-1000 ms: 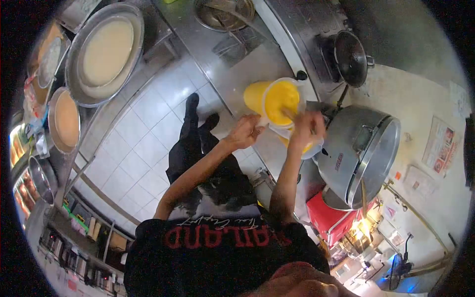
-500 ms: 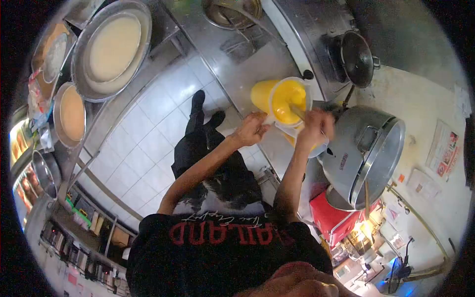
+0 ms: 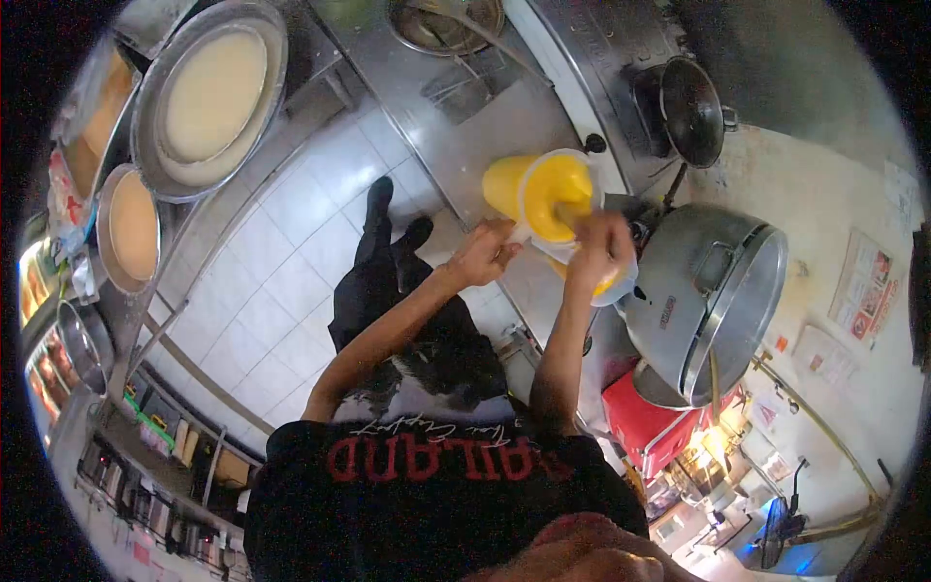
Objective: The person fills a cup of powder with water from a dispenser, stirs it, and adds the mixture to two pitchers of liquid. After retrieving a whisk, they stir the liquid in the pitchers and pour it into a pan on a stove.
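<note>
Yellow mixture (image 3: 562, 182) sits in a pitcher (image 3: 502, 187) on the metal counter (image 3: 462, 184); on my feed I see the left hand (image 3: 482, 254) grasping its handle (image 3: 522, 233), I judge to steady it, and the blurred right hand (image 3: 603, 247) seemingly clenched round a utensil (image 3: 566, 211) dipped inside. Beside: second yellow-filled container (image 3: 626, 289), partly hidden. Farther: large pot (image 3: 669, 281), contents unclear; across the aisle (image 3: 254, 276), wide bowl (image 3: 275, 102) of pale liquid (image 3: 215, 95), smaller bowl (image 3: 104, 242) of orange mixture (image 3: 134, 231)

Red letters "AILAND" (image 3: 373, 460) stand upside down on the black shirt (image 3: 446, 509)
</note>
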### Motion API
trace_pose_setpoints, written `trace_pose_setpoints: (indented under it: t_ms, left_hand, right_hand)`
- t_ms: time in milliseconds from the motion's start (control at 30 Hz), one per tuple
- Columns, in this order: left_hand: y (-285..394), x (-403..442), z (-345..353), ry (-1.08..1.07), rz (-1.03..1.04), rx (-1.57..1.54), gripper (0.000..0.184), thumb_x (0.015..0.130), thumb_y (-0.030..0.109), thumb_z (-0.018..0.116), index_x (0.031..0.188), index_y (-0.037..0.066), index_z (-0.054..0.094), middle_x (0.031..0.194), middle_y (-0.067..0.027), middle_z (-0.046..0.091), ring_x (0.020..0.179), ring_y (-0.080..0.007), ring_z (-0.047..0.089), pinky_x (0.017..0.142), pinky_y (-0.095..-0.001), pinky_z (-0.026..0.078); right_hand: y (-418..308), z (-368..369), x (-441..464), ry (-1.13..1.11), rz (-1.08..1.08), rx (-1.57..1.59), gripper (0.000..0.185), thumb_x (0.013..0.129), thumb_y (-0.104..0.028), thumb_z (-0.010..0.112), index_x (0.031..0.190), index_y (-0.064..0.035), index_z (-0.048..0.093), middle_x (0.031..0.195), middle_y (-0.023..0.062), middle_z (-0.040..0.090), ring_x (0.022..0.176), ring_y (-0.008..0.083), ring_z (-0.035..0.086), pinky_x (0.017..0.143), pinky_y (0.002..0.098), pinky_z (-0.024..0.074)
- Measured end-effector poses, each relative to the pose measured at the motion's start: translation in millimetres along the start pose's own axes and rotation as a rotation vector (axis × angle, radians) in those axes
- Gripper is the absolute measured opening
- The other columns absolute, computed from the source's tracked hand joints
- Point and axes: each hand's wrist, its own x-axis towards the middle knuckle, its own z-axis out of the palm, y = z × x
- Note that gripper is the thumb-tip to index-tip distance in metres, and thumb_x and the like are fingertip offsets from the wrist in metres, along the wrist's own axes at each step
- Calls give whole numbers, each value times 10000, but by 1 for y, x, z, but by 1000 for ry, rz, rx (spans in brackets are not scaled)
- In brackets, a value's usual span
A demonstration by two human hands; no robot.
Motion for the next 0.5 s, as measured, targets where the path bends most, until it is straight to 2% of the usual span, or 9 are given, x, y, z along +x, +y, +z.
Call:
trace_pose_setpoints:
  t_ms: [33, 100, 133, 167, 267, 300, 367, 467, 500]
  left_hand:
    - [3, -1, 5, 30, 58, 56, 253, 868, 129, 598, 1088, 7, 585, 981, -260, 610, 971, -447, 580, 851, -509, 443]
    - [0, 1, 0, 105, 164, 212, 254, 854, 112, 599, 1080, -3, 583, 943, -265, 612, 945, -457, 582, 841, -513, 450]
    - [5, -9, 3, 59, 114, 169, 253, 851, 113, 600, 1075, -3, 582, 939, -264, 613, 939, -463, 579, 838, -516, 450]
    - [7, -6, -1, 24, 82, 133, 252, 848, 114, 601, 1069, -4, 581, 936, -263, 614, 933, -470, 576, 835, -519, 451]
    - [2, -3, 0, 11, 54, 164, 244, 848, 131, 606, 1047, -8, 575, 935, -258, 618, 918, -481, 572, 825, -527, 451]
    - [-1, -4, 3, 30, 42, 195, 242, 849, 139, 608, 1038, -9, 572, 936, -256, 619, 914, -484, 571, 822, -530, 451]
    - [-4, 4, -6, 26, 13, 198, 258, 862, 178, 612, 1032, -12, 569, 938, -256, 617, 909, -478, 572, 820, -535, 447]
    - [0, -1, 2, 41, 41, 161, 298, 885, 235, 607, 1035, -19, 566, 930, -256, 616, 900, -473, 578, 813, -535, 446]
    - [1, -4, 2, 61, 62, 159, 314, 893, 254, 603, 1038, -22, 566, 925, -257, 616, 897, -472, 580, 810, -534, 447]
  right_hand:
    - [-21, -4, 12, -17, -110, -94, 255, 836, 1, 515, 636, -74, 375, 558, 39, 433, 496, 125, 420, 470, 265, 366]
    - [-55, -32, 18, 41, -123, 396, 220, 834, -7, 557, 663, -55, 429, 573, 23, 444, 511, 107, 423, 477, 258, 352]
    - [-69, -51, 8, 79, -90, 610, 203, 833, -11, 579, 676, -46, 456, 580, 16, 449, 518, 97, 424, 480, 254, 346]
    - [-78, -41, -1, 182, -139, 636, 173, 844, -29, 588, 698, -46, 496, 611, 8, 449, 544, 103, 429, 500, 248, 364]
    - [-23, -6, 9, -118, 53, 1, 228, 861, -22, 548, 666, -61, 438, 612, 36, 451, 510, 111, 391, 499, 253, 376]
    - [-5, -16, 15, -19, -8, 62, 232, 865, -14, 504, 652, -59, 426, 554, 51, 477, 471, 152, 469, 491, 252, 408]
    - [-56, -36, 20, -21, -155, 301, 160, 847, 2, 535, 695, -33, 496, 582, 51, 505, 497, 153, 492, 497, 254, 412]
    - [-46, -10, 4, 269, -505, -124, 185, 836, -45, 603, 669, -28, 525, 625, 58, 548, 492, 157, 497, 485, 278, 425]
    - [-18, 0, 7, 84, -298, -60, 211, 842, -58, 612, 658, -30, 513, 627, 58, 546, 493, 156, 495, 479, 282, 427]
